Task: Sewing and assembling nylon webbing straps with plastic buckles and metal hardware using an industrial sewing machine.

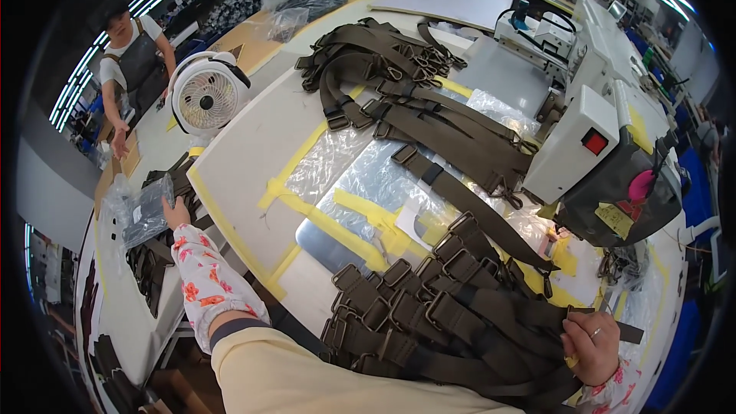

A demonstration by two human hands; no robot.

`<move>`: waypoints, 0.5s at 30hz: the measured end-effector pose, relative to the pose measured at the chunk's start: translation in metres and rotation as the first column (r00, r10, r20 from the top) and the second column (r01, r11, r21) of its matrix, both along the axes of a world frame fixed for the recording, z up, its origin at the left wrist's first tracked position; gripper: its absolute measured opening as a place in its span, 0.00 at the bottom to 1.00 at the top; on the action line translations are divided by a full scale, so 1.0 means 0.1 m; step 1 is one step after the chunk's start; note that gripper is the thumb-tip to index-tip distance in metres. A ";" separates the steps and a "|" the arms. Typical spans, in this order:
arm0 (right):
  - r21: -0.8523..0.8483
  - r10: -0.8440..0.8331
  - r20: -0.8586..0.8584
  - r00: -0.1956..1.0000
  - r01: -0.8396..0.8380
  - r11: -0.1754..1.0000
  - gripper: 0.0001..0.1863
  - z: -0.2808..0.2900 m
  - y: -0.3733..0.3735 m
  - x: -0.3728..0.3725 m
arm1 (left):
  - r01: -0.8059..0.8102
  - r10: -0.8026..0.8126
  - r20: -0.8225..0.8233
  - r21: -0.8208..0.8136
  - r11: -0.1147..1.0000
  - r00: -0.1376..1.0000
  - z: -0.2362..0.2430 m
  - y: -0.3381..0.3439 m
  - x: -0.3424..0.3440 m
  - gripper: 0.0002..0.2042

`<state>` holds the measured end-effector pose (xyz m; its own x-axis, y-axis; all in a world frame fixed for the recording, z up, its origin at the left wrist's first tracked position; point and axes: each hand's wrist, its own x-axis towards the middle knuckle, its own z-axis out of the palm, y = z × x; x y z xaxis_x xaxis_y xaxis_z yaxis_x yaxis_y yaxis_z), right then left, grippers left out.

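Observation:
My left hand, in a floral sleeve, stretches to the left and grips the edge of a clear plastic bag with a dark flat item inside. Its fingers are partly hidden by the bag. At the lower right, my right hand pinches the end of a dark olive webbing strap. Beside that hand lies a pile of similar straps with metal buckles. A larger bundle of straps with buckles and hooks spreads across the table's far side.
A white sewing machine stands at the right. A white fan sits at the left, and a co-worker stands beyond it, one hand extended toward the bag. Yellow tape crosses the table. Dark straps lie under the bag.

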<state>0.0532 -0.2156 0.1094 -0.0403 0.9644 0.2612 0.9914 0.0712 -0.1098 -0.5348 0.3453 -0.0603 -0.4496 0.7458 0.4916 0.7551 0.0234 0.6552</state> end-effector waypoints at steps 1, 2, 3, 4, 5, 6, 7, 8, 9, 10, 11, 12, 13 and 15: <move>-0.012 -0.017 0.004 1.000 0.017 1.000 0.15 -0.01 -0.01 -0.02 | -0.125 0.127 0.027 -0.046 0.991 0.992 -0.05 -0.07 0.04 0.30; -0.024 -0.035 0.009 0.999 0.036 0.999 0.15 -0.01 -0.02 -0.05 | -0.245 0.250 0.047 -0.095 0.965 0.967 -0.10 -0.13 0.09 0.30; -0.021 -0.041 0.010 0.999 0.042 0.999 0.15 -0.01 -0.06 -0.06 | -0.239 0.244 0.049 -0.093 0.967 0.968 -0.15 -0.17 0.07 0.30; -0.025 -0.050 0.006 0.999 0.050 0.998 0.15 -0.02 -0.09 -0.04 | -0.296 0.300 0.031 -0.090 0.951 0.953 -0.22 -0.20 0.00 0.29; -0.030 -0.066 0.003 0.998 0.066 0.997 0.15 -0.02 -0.13 -0.04 | -0.345 0.348 0.015 -0.088 0.934 0.937 -0.27 -0.22 -0.05 0.28; -0.033 -0.104 0.006 0.995 0.105 0.994 0.15 -0.02 -0.14 -0.04 | -0.382 0.385 0.035 -0.061 0.922 0.922 -0.30 -0.17 0.03 0.27; -0.025 -0.078 0.000 0.997 0.078 0.997 0.15 -0.02 -0.15 0.00 | -0.421 0.421 0.048 -0.026 0.907 0.906 -0.31 -0.14 -0.05 0.26; -0.015 -0.059 -0.004 0.998 0.059 0.998 0.15 -0.01 -0.16 0.05 | -0.385 0.381 0.053 0.133 0.913 0.923 -0.21 -0.07 -0.20 0.26; -0.012 -0.072 0.002 0.997 0.072 0.997 0.15 -0.04 -0.13 0.08 | -0.226 0.201 0.121 0.259 0.939 0.972 -0.12 0.03 0.09 0.23; 0.005 -0.072 0.012 0.997 0.072 0.997 0.15 -0.03 -0.13 0.12 | -0.032 -0.003 0.085 0.402 0.915 0.996 0.06 0.13 0.13 0.20; 0.002 -0.070 0.036 0.997 0.070 0.998 0.15 -0.02 -0.11 0.14 | 0.113 -0.204 0.182 0.415 0.903 0.962 0.24 0.21 0.50 0.17; 0.014 -0.115 0.050 0.992 0.114 0.993 0.15 0.00 -0.11 0.16 | 0.198 -0.291 0.196 0.390 0.899 0.936 0.52 0.02 1.06 0.17; 0.021 -0.134 0.063 0.989 0.133 0.991 0.14 0.04 -0.11 0.21 | 0.446 -0.588 0.329 0.415 0.793 0.739 1.08 -0.44 1.91 0.16; 0.037 -0.180 0.054 0.982 0.178 0.983 0.12 0.05 -0.13 0.31 | 0.747 -0.832 0.188 0.370 0.552 0.522 1.57 -1.02 2.62 0.14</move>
